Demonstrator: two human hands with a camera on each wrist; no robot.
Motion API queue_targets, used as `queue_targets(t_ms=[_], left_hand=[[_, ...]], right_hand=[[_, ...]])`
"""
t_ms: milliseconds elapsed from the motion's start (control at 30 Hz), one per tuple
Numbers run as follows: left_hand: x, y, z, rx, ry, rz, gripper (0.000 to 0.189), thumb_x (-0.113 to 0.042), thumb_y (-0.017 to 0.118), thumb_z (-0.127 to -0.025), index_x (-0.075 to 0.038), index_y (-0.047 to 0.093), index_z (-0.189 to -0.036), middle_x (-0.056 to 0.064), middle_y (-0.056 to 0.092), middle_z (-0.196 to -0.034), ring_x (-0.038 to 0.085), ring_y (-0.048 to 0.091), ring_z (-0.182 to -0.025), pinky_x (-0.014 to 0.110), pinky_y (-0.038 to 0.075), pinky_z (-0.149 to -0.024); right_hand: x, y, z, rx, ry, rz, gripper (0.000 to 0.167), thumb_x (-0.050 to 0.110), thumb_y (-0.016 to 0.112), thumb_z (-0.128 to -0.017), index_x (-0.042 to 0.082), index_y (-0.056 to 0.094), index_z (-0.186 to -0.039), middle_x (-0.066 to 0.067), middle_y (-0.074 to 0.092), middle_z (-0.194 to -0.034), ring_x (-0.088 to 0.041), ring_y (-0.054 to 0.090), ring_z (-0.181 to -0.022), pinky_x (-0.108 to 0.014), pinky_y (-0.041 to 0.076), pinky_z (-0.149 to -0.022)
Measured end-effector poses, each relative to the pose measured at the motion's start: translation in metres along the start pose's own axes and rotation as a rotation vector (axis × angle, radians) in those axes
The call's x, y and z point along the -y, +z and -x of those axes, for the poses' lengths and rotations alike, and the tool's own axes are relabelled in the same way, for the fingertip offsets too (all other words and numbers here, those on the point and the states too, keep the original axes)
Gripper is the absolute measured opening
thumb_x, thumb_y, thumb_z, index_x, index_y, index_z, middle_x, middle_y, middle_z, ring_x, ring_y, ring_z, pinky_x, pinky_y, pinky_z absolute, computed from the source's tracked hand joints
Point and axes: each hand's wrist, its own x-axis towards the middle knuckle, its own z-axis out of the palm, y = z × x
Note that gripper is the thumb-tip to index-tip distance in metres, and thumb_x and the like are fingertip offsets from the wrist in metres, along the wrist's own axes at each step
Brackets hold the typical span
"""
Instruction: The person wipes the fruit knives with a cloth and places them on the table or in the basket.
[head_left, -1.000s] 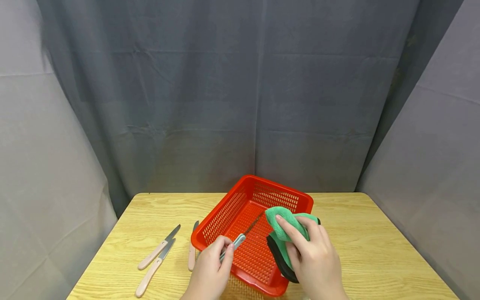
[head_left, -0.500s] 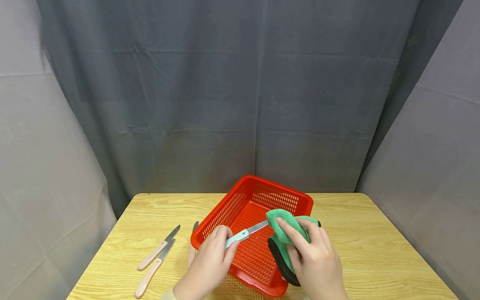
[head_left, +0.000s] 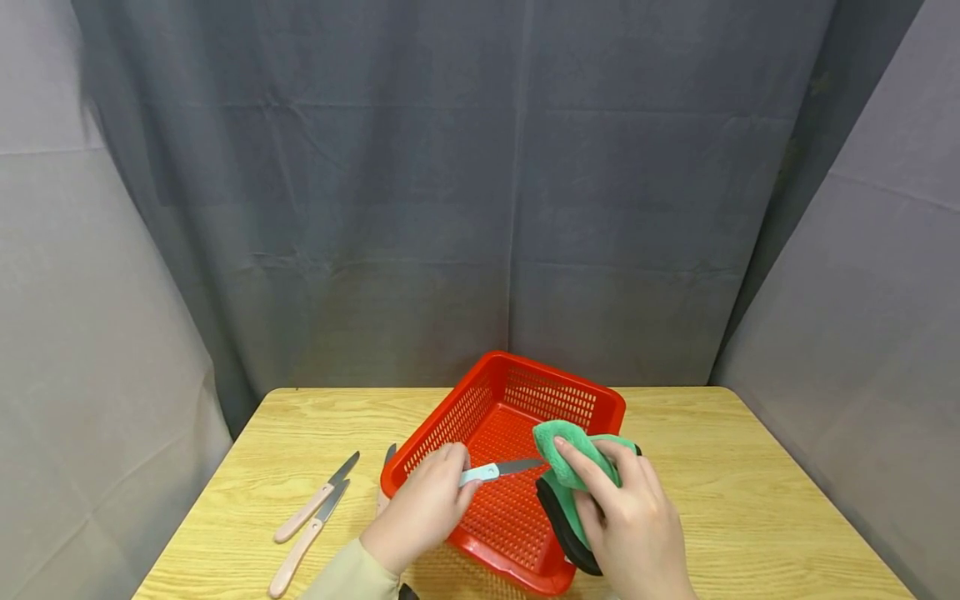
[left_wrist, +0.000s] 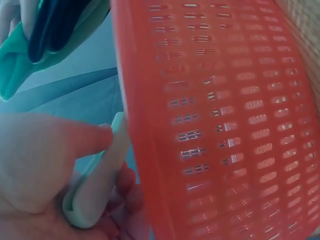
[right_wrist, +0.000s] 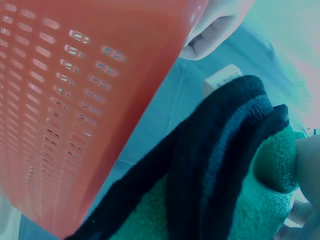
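Note:
My left hand [head_left: 427, 504] grips a small folding knife [head_left: 480, 473] by its pale mint handle, above the near left part of a red plastic basket [head_left: 517, 573]. The blade points right, its tip right at the edge of a green cloth [head_left: 564, 446] with black trim. In the left wrist view the knife handle [left_wrist: 95, 185] lies between thumb and curled fingers, a groove along its edge. The cloth is folded and bunched in my right hand [head_left: 630, 517], over the basket's right side. In the right wrist view the cloth [right_wrist: 265, 195] covers much of the scene.
Left of the basket, two knives with pale handles, one [head_left: 317, 497] behind the other [head_left: 309, 539], lie on the wooden table [head_left: 750, 500]. Another knife [head_left: 391, 452] is mostly hidden by my left hand and the basket. A grey curtain [head_left: 420, 208] hangs behind the table.
My left hand has turned, swinging the knife from slanting up and away to pointing nearly straight right; its forearm and sleeve have come into view. My right hand and the cloth have barely moved.

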Motion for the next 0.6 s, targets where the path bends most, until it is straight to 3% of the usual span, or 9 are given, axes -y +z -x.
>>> queue_targets(t_ms=[200,600], left_hand=[[-0.001,0.003,-0.004,0.041,0.047,-0.077,0.023,-0.02,0.07,-0.098,-0.012,0.05,-0.091,-0.006,0.042,-0.077,0.012,0.04,-0.069,0.023,0.039,-0.066],[-0.002,0.011,-0.014,0.078,0.063,-0.134,0.025,-0.024,0.07,-0.098,-0.014,0.049,-0.089,-0.007,0.043,-0.074,0.011,0.041,-0.068,0.025,0.04,-0.067]], right_hand=[[-0.001,0.002,0.001,-0.004,-0.014,0.011,0.065,-0.001,0.074,-0.069,0.028,0.074,-0.127,-0.012,0.067,-0.108,-0.028,0.062,-0.085,-0.045,0.056,-0.058],[-0.002,0.003,0.003,-0.007,-0.004,0.005,0.065,-0.002,0.074,-0.068,0.028,0.074,-0.126,-0.011,0.067,-0.109,-0.028,0.062,-0.084,-0.045,0.056,-0.057]])
